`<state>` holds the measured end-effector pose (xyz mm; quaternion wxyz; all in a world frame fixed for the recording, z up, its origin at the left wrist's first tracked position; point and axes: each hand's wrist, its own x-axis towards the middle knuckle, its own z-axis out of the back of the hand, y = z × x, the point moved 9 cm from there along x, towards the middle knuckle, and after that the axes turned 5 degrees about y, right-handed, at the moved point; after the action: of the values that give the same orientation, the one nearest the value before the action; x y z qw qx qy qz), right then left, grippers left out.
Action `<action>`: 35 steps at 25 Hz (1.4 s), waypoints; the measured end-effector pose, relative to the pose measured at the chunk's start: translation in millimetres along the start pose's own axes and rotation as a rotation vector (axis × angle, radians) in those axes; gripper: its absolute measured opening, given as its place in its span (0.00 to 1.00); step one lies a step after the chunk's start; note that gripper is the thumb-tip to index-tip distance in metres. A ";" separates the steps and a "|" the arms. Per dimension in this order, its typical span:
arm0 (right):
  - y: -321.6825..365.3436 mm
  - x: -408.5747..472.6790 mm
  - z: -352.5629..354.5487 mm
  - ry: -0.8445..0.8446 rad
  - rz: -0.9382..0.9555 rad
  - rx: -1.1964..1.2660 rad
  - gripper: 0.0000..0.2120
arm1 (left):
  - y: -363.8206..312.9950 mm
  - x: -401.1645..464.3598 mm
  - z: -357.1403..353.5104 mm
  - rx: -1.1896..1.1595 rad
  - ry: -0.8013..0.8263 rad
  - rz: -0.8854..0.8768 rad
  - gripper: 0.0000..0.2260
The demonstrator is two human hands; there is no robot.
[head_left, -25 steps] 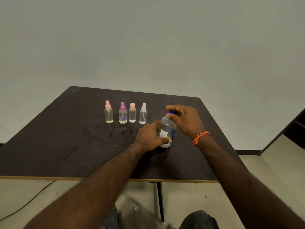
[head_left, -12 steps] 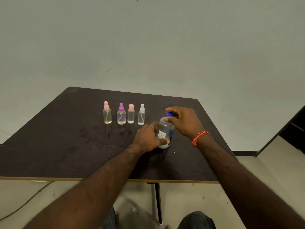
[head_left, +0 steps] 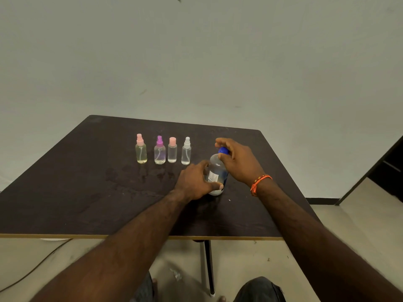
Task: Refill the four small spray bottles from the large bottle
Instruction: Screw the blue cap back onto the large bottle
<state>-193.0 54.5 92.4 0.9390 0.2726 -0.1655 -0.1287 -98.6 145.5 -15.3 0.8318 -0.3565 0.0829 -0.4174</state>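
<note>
Both hands' grip around large bottle

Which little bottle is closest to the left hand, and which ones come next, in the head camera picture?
From the left hand:
1. White-capped bottle, right end of row.
2. Flat pink-capped bottle, beside it.
3. Purple-capped bottle, further left.
4. Pink sprayer bottle, far left end.
</note>
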 end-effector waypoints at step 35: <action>-87.2 -41.0 -27.6 -0.035 -0.250 0.272 0.24 | -26.6 16.0 -12.7 0.100 -0.008 -0.041 0.37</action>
<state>-233.1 9.6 12.2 0.8672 0.4132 -0.1624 -0.2254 -110.8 116.2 -4.4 0.8402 -0.3176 0.0512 -0.4366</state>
